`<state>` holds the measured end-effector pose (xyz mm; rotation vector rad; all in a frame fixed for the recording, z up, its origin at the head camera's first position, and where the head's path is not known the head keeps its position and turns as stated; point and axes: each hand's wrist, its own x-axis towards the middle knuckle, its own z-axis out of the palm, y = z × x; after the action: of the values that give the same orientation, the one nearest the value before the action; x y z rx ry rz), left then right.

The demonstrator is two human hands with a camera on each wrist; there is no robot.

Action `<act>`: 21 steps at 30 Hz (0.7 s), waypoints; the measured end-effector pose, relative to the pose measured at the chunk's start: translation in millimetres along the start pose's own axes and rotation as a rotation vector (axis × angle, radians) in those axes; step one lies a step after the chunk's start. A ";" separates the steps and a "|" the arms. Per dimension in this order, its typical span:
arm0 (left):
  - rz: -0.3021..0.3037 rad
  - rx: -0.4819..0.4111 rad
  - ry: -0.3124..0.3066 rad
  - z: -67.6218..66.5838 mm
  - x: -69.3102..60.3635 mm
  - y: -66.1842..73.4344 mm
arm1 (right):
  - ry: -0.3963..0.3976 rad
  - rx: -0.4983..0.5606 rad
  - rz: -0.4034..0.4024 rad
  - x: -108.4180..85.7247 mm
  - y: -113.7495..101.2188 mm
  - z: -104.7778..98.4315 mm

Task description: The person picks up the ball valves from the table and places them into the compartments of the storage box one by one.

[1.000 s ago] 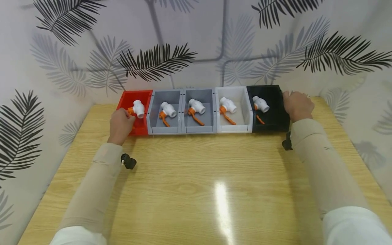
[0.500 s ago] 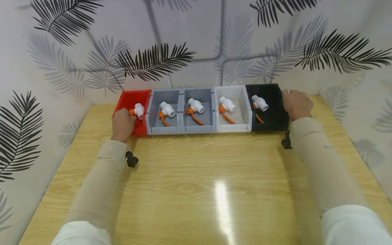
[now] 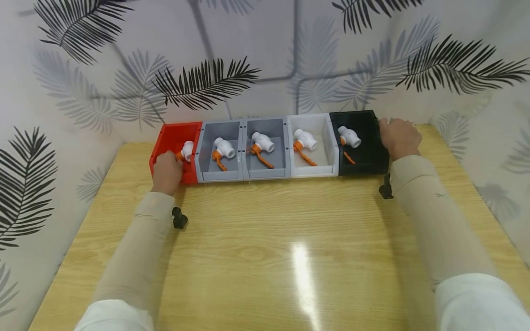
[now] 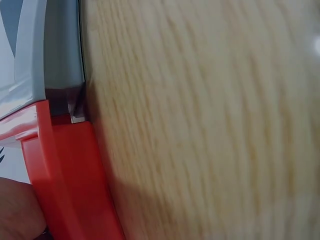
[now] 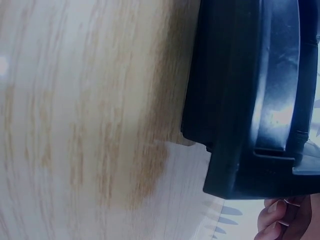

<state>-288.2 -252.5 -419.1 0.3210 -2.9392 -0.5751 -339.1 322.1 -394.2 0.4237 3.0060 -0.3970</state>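
My left hand [image 3: 167, 172] reaches over the front left of a red bin [image 3: 190, 174], its fingers at the orange handle of a white ball valve [image 3: 188, 150]. It holds the valve by that handle, most of which my fingers hide. The left wrist view shows part of the hand [image 4: 17, 210] at the red wall. At the row's other end, my right hand [image 3: 400, 139] is against the right side of a black bin [image 3: 366, 166]. Bent fingers [image 5: 272, 217] show beside that bin in the right wrist view; whether they grip its rim is unclear. Another ball valve [image 3: 350, 137] lies inside the black bin.
Between the end bins stand two grey bins [image 3: 219, 176] [image 3: 267, 174] and a white bin [image 3: 314, 171], each containing a white ball valve with an orange lever. The row sits at the back of a wooden table [image 3: 248, 239], before a leaf-patterned backdrop [image 3: 265, 55].
My left hand has shifted slightly right and toward me, and the ball valve in the red bin sits a little lower. My right hand stays at the black bin. The view has tilted slightly.
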 end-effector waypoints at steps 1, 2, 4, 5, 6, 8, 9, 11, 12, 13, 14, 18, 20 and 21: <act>-0.003 -0.001 -0.002 -0.3 -0.9 -1.8 | -0.003 0.002 -0.002 -0.3 -1.6 0.1; 0.003 0.001 0.000 -0.9 -1.7 -3.3 | -0.005 0.002 -0.005 -0.3 -3.1 0.5; 0.013 0.001 0.001 -2.5 -4.0 -4.8 | -0.005 0.004 -0.011 0.0 -5.6 0.8; 0.019 0.003 0.000 -3.3 -5.2 -5.4 | -0.004 0.004 -0.015 0.3 -6.5 0.8; 0.026 0.006 0.001 -4.2 -6.2 -5.7 | -0.001 0.004 -0.020 0.9 -7.3 0.7; 0.048 -0.003 0.011 -6.1 -7.8 -5.4 | 0.009 0.001 -0.029 2.4 -8.8 0.6; 0.062 -0.008 0.019 -6.8 -8.2 -5.0 | 0.016 0.000 -0.035 3.3 -9.2 0.3; 0.100 -0.022 0.044 -8.5 -8.0 -3.6 | 0.032 -0.010 -0.049 5.6 -9.5 -0.5; 0.122 -0.035 0.058 -9.8 -7.9 -2.7 | 0.043 -0.015 -0.057 6.7 -9.8 -1.0; 0.142 -0.046 0.071 -11.2 -7.5 -1.7 | 0.058 -0.019 -0.069 8.1 -9.8 -1.4; 0.161 -0.054 0.089 -12.7 -6.8 -0.6 | 0.078 -0.022 -0.082 9.2 -9.9 -1.7; 0.207 -0.088 0.133 -22.4 -5.8 6.0 | 0.196 -0.039 -0.153 11.2 -7.4 -1.5; 0.221 -0.103 0.138 -29.2 -7.1 9.7 | 0.257 -0.048 -0.187 10.4 -5.2 -1.4; 0.230 -0.110 0.133 -33.2 -8.8 11.4 | 0.282 -0.052 -0.203 9.1 -3.9 -1.3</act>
<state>-276.2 -252.0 -385.0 0.0083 -2.7519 -0.6514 -349.0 321.2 -393.1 0.1835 3.3393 -0.2933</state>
